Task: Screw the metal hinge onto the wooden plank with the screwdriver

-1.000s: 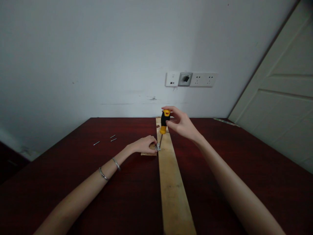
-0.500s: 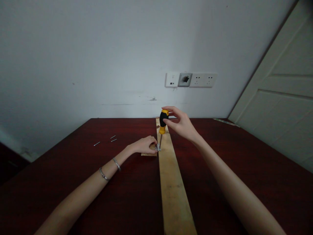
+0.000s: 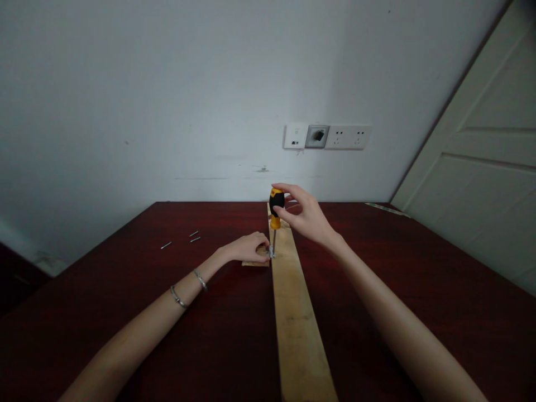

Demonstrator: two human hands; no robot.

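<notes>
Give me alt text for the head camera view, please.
A right hand holds a yellow-and-black screwdriver tip-down at a small metal fitting on a wooden board; the left hand is beside it. Three thin metal pieces lie farther left on the dark red table.

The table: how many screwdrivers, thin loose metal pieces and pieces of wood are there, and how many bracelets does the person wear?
Screwdriver: 1, in the right hand
Thin metal pieces: 3
Wood: 2, the long board and the small piece under the left hand
Bracelets: 2
Total: 8
</notes>
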